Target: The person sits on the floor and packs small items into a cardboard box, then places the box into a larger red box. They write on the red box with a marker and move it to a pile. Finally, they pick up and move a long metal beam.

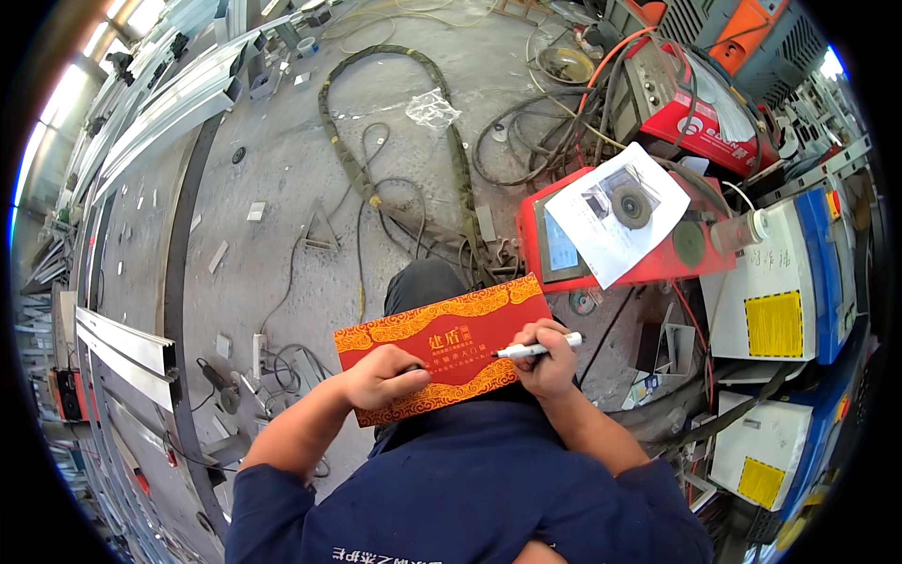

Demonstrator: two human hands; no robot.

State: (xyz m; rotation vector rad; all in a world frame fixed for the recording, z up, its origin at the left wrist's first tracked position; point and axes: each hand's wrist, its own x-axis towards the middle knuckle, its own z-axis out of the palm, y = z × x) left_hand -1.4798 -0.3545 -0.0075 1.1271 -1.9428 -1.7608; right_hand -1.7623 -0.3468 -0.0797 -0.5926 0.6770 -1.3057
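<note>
A flat red box with gold patterned borders lies across my lap, below my dark-trousered knee. My right hand rests at its right end, fingers closed around a white marker. The marker's dark tip points left, over the red face of the box. On the left part of the box sits my left hand, curled into a fist. A small black end shows between thumb and fingers there; the rest of that piece is hidden in the fist.
On my right, a red machine carries a paper sheet with a dark disc over it. A jar stands beside. Thick cables loop ahead. Metal profiles and an angle grinder lie left.
</note>
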